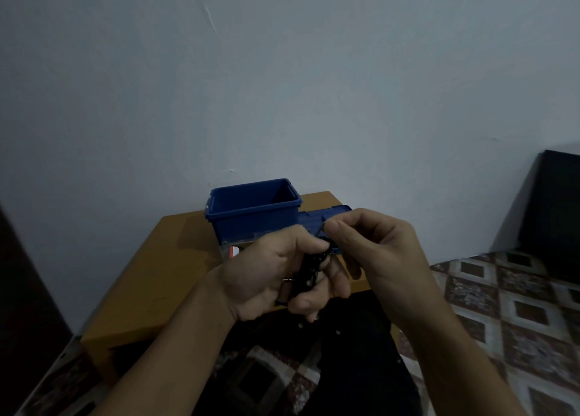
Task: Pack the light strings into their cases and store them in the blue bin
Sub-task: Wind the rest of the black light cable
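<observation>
A blue bin (251,216) stands open at the back of a small wooden table (157,277), against the wall. Its blue lid (317,219) lies flat to the bin's right, partly behind my hands. My left hand (266,277) grips a black bundle of light string (309,271) above the table's front edge. My right hand (376,252) pinches a thin wire end of that string between thumb and forefinger, just above the bundle. A clear case with a red and white label (233,252) lies in front of the bin, mostly hidden by my left hand.
The table is low and stands on a patterned tile floor (508,315). A dark cabinet (555,214) is at the right against the pale wall. My dark trouser legs (354,353) fill the space below the hands.
</observation>
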`<action>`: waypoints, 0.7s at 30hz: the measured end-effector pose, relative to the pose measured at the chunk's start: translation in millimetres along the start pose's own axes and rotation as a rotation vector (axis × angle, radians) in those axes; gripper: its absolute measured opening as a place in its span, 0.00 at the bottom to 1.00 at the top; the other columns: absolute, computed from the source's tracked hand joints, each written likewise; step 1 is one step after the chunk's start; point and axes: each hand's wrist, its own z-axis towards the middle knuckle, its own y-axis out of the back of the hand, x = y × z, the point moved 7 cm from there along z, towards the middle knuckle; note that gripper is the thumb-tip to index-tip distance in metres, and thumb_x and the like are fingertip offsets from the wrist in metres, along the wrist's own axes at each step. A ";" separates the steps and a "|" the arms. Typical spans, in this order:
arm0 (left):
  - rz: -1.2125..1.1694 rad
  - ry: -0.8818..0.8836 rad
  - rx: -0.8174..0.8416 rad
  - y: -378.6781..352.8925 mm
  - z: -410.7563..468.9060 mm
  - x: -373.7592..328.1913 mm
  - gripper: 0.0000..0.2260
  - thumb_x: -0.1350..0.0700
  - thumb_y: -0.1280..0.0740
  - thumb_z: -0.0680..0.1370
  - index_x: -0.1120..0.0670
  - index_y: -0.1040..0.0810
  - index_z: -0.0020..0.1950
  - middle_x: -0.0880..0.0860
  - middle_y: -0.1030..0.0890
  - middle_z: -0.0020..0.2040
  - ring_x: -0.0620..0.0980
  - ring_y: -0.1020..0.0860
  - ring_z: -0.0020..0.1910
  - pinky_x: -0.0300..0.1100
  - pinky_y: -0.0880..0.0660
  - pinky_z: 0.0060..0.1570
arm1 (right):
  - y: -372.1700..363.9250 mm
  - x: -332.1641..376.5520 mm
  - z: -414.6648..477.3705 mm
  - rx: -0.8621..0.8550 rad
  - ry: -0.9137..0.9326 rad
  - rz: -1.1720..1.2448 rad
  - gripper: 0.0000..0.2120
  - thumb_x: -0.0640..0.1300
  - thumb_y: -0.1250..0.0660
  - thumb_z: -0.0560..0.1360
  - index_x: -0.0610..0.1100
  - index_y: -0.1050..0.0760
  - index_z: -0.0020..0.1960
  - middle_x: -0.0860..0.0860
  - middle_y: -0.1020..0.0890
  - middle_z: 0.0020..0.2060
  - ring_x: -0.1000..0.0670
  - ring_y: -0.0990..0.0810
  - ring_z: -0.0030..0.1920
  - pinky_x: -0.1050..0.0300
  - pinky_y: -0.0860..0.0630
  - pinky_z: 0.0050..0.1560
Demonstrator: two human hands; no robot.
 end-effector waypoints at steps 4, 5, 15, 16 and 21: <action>-0.019 -0.006 0.023 0.3 0.7 5.4 0.23 0.48 0.46 0.81 0.66 0.21 0.50 0.55 0.27 0.27 0.51 0.31 0.28 0.51 0.31 0.42 | 0.6 -3.2 1.2 0.025 -0.016 -0.008 0.08 0.45 0.31 0.78 0.42 0.17 0.45 0.45 0.22 0.32 0.46 0.31 0.29 0.51 0.32 0.30; -0.022 -0.010 0.039 -0.7 -0.1 5.0 0.24 0.48 0.47 0.82 0.66 0.21 0.51 0.54 0.26 0.28 0.50 0.30 0.28 0.50 0.31 0.42 | 0.3 -3.3 1.2 0.038 -0.021 -0.002 0.08 0.45 0.31 0.78 0.42 0.17 0.45 0.44 0.22 0.32 0.46 0.31 0.30 0.51 0.32 0.30; -0.089 -0.071 0.050 1.6 -0.2 -3.0 0.29 0.40 0.46 0.81 0.64 0.19 0.46 0.55 0.22 0.27 0.52 0.28 0.27 0.51 0.34 0.41 | -7.5 -21.7 1.9 0.145 -0.127 0.026 0.11 0.48 0.35 0.79 0.43 0.16 0.52 0.28 0.20 0.45 0.28 0.25 0.39 0.36 0.28 0.40; -0.104 -0.083 0.056 2.0 -0.1 -4.8 0.31 0.39 0.47 0.81 0.65 0.19 0.47 0.56 0.22 0.28 0.52 0.27 0.28 0.52 0.34 0.42 | -7.0 -23.6 2.6 0.137 -0.123 0.023 0.11 0.47 0.35 0.80 0.43 0.16 0.52 0.32 0.17 0.45 0.27 0.23 0.41 0.34 0.26 0.42; -0.185 -0.146 0.131 -1.7 -1.7 -12.0 0.34 0.38 0.51 0.82 0.68 0.22 0.51 0.57 0.20 0.31 0.53 0.25 0.30 0.52 0.34 0.43 | -5.1 -26.1 4.0 0.107 -0.120 0.020 0.10 0.46 0.35 0.79 0.42 0.17 0.49 0.39 0.16 0.41 0.42 0.21 0.40 0.45 0.25 0.43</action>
